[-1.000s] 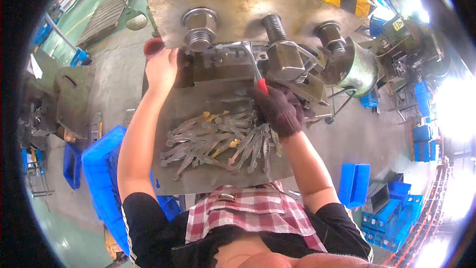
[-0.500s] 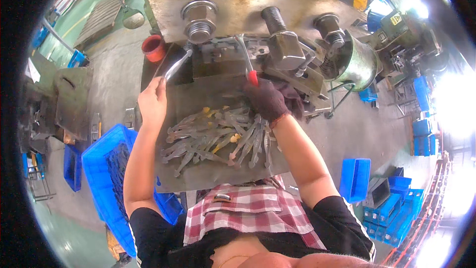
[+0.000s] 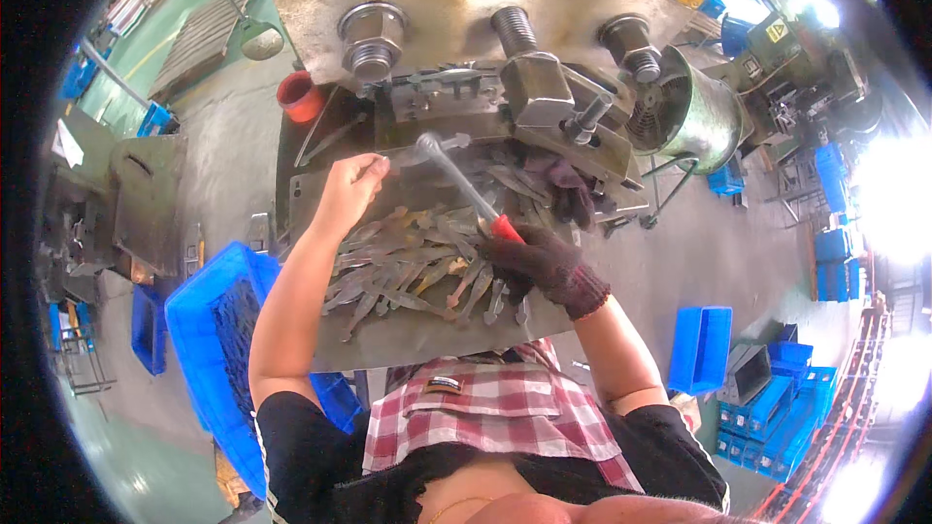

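Note:
My bare left hand [image 3: 353, 192] is above the left side of the work table [image 3: 374, 351], thumb and fingers pinched together. A blurred, slender flat metal piece [image 3: 408, 154] extends to the right from its fingertips. My right hand [image 3: 544, 265], in a dark knit glove, is closed round the red grip of a long-shafted metal tool [image 3: 464, 186]. The tool slants up and left; its rounded head overlaps the metal piece in view, and contact cannot be made out. Below lies a heap of flat, elongated metal parts [image 3: 413, 267], partly under the gloved hand.
A press with large bolts [image 3: 372, 42] and a metal die block [image 3: 447, 102] stands ahead. A red cup [image 3: 300, 97] is at its left; a dark cloth or glove [image 3: 571, 189] lies right. A blue crate [image 3: 199, 306] holds dark parts. A drum-shaped fan [image 3: 694, 112] stands right.
Both hands have drawn back from the die block toward me. My left hand has moved right with the metal piece, while the tool's head has swung left and nearer.

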Demonstrator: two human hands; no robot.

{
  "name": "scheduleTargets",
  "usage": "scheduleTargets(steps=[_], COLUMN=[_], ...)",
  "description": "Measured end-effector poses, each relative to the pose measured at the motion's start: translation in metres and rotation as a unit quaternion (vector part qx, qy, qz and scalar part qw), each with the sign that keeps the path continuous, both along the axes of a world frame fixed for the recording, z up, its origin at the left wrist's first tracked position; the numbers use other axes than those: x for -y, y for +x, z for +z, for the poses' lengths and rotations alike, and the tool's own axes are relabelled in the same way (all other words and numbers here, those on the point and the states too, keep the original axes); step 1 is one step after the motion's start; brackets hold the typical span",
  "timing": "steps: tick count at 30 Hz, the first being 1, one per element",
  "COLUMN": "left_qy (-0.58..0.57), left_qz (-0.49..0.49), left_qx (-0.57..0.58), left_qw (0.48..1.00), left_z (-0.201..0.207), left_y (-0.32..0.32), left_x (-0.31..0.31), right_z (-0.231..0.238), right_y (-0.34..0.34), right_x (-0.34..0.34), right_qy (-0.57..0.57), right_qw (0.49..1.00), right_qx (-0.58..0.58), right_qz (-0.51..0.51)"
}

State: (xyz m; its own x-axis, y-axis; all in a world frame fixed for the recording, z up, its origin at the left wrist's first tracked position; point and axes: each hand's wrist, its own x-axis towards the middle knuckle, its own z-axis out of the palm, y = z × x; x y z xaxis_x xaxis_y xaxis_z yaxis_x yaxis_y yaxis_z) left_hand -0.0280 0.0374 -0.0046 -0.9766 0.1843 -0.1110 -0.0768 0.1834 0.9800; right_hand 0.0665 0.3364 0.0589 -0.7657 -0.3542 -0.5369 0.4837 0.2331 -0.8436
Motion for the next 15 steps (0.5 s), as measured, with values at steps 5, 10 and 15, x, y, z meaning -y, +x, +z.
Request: scheduleTargets(steps=[5, 10, 15], left_qy=[0.152, -0.454, -0.603], left_qz=[-0.015, -0.115, -0.256], left_qx=[0.093, -0.264, -0.159], left_qw=[0.984, 0.843, 0.739], left_z=[0.006, -0.03, -0.012], left_y=[-0.012, -0.023, -0.037], left_x=[-0.01, -0.043, -0.054], right_z=[-0.009, -0.01, -0.005], right_y=[0.001, 0.007, 0.009], right_x=[-0.009, -0.02, -0.014], right_qy=[0.097, 0.052, 0.039], right_qw=[0.992, 0.989, 0.992], right_qx=[-0.037, -0.053, -0.027], right_qz=[-0.066, -0.126, -0.114])
